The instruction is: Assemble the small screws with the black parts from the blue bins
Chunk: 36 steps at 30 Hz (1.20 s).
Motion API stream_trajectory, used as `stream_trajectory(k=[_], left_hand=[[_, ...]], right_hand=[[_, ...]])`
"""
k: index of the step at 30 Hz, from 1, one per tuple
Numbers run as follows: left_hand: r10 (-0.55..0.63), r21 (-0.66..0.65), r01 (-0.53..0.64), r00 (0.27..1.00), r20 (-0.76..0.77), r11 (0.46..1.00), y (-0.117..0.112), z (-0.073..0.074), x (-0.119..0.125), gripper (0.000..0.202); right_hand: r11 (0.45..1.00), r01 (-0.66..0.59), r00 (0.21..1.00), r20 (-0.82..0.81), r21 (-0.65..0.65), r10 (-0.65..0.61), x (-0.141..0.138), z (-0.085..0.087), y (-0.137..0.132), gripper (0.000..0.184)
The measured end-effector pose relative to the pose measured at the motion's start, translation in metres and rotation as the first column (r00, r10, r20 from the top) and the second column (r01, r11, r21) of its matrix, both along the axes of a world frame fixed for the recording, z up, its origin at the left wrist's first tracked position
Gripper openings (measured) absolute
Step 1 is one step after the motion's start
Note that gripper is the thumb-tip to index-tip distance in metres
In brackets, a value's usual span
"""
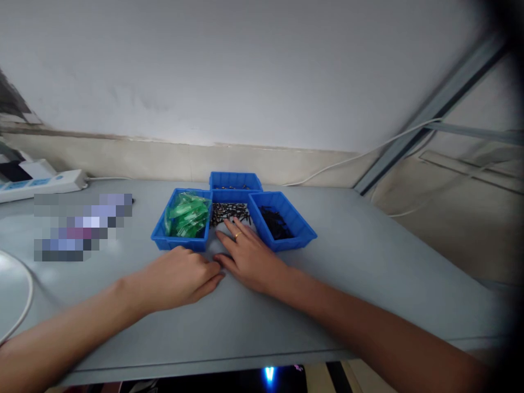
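Note:
My left hand [182, 277] rests palm down on the grey table [368, 262], fingers curled together, its fingertips meeting my right thumb. My right hand [249, 255] lies flat with fingers stretched forward, a ring on one finger, reaching toward a loose pile of small dark screws [229, 212] on the table between the bins. A blue bin [180, 240] on the left holds green plastic bags [187, 214]. Another blue bin [303, 229] on the right holds small black parts [275, 222]. A third blue bin [235, 183] stands behind the screws.
A white power strip [41, 183] lies at the far left by the wall, with a white cable [347, 159] running along the back. A blurred patch [79, 226] covers something left of the bins. A metal frame bar [429, 109] slants up at the right.

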<state>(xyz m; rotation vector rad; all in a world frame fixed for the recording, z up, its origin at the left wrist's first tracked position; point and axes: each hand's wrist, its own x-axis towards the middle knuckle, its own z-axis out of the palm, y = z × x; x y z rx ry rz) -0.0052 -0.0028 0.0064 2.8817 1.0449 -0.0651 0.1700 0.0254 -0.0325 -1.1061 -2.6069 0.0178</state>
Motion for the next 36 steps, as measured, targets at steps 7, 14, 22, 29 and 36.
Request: stream_trajectory(k=[7,14,22,29,36], left_hand=[[0.0,-0.004,0.0,1.0,0.0,1.0,0.0002,-0.0017,-0.0003,0.028],[-0.003,0.023,0.003,1.0,-0.013,1.0,0.0019,-0.0069,-0.0003,0.027],[-0.002,0.036,0.002,1.0,0.013,0.999,0.0028,-0.0081,-0.0005,0.027],[0.01,0.027,-0.011,0.999,0.037,1.0,0.0017,-0.0068,-0.0008,0.031],[0.018,0.017,-0.018,0.999,0.03,1.0,0.0018,-0.0048,0.0008,0.03]], right_hand=[[0.999,0.012,1.0,0.007,-0.031,-0.012,-0.0005,0.0015,-0.0019,0.044],[0.999,0.039,0.999,0.007,-0.03,-0.039,-0.0033,0.0014,-0.0016,0.047],[0.999,0.036,0.999,0.004,0.018,-0.036,-0.0032,0.0015,0.0,0.043],[0.997,-0.037,0.998,0.049,0.072,0.034,-0.0006,0.0065,-0.0029,0.027],[0.985,-0.107,0.993,0.064,0.138,0.099,0.0032,0.0023,-0.0015,0.025]])
